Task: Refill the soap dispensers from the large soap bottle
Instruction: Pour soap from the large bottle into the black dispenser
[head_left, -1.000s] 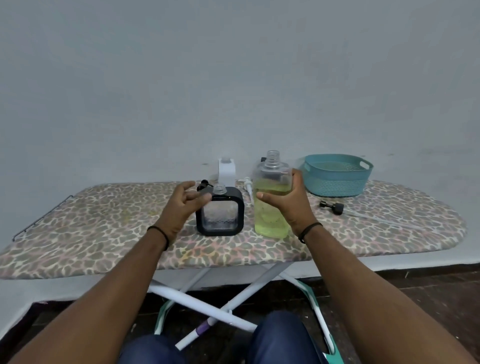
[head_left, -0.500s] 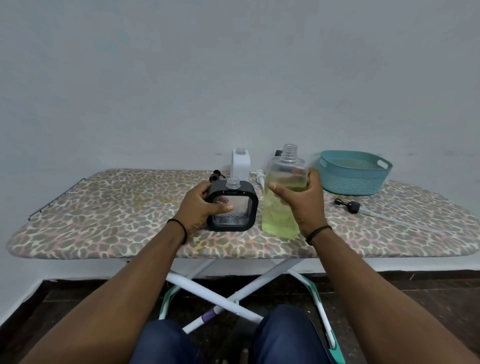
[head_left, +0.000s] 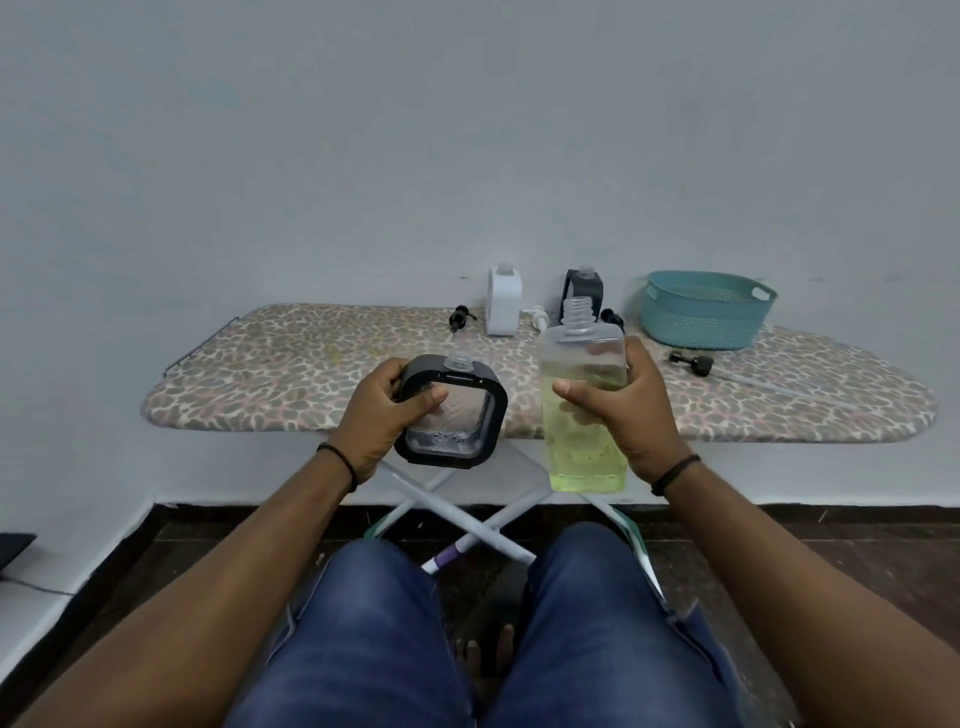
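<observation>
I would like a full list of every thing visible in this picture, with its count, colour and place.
Large soap bottle: 1, clear with yellow-green soap, uncapped, held in front of the board.
Black-framed dispenser: 1, clear panel, open neck, held, tilted.
White dispenser: 1, rear of board.
Black dispenser: 1, rear, behind the bottle.
Pump heads: 4; black, white, black, black, lying on the board.
Basket: 1, teal, right rear.
Ironing board: 1, leopard-pattern cover.
Left hand: grip on black-framed dispenser.
Right hand: grip on soap bottle.
</observation>
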